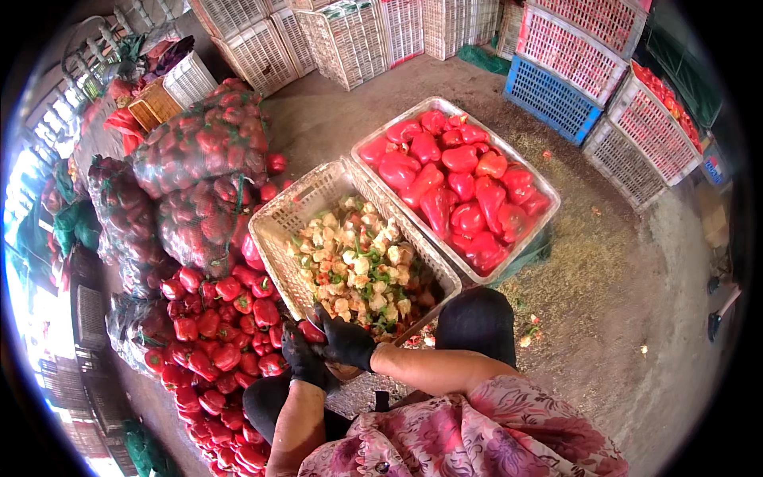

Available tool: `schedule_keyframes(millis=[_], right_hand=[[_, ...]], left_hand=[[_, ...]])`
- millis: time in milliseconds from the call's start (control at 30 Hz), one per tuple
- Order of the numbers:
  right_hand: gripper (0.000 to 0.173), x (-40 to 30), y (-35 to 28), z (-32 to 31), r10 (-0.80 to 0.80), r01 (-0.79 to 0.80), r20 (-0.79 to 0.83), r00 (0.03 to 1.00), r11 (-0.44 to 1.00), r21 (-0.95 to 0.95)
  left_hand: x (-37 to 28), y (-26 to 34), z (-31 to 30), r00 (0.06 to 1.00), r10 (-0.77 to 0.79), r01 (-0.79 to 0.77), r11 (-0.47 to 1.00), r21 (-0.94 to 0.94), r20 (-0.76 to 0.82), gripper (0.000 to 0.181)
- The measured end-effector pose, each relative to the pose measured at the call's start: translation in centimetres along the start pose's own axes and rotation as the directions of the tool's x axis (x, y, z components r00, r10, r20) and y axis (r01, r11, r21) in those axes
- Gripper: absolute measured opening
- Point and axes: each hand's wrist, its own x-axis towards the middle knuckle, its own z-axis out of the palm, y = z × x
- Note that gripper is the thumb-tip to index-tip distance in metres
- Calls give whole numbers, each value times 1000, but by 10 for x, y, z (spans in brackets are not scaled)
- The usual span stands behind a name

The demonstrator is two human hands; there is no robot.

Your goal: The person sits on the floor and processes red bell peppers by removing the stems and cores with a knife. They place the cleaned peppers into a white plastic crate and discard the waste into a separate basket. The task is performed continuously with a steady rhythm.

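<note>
Both hands wear black gloves and meet over the near left corner of a crate of pepper cores. My left hand is closed around a red bell pepper. Against that pepper rests my right hand, fingers bent; a thin pale edge shows by its fingertips, too unclear to name. The white plastic crate holds cut-out cores with pale seeds and green stems. Beyond it, a second crate is filled with cored red peppers. Whole red peppers lie heaped at my left.
Mesh sacks of red peppers are piled at the left. Stacked white crates line the back, with a blue crate at the right. Scattered seeds cover the concrete floor. Another person's foot shows at far right.
</note>
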Motion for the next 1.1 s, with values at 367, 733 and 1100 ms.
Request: schedule_keyframes(millis=[367,733,1100], right_hand=[[75,15,41,21,67,-68,15,998,976,206],[74,17,4,-6,7,-9,41,999,999,36],[72,6,-14,14,-64,62,-13,998,989,-136]], left_hand=[[-12,-9,9,984,129,-114,986,121,-124,27],[-39,40,30,996,93,-93,996,-4,-14,34],[-30,-11,-10,813,576,-488,594,640,85,29]])
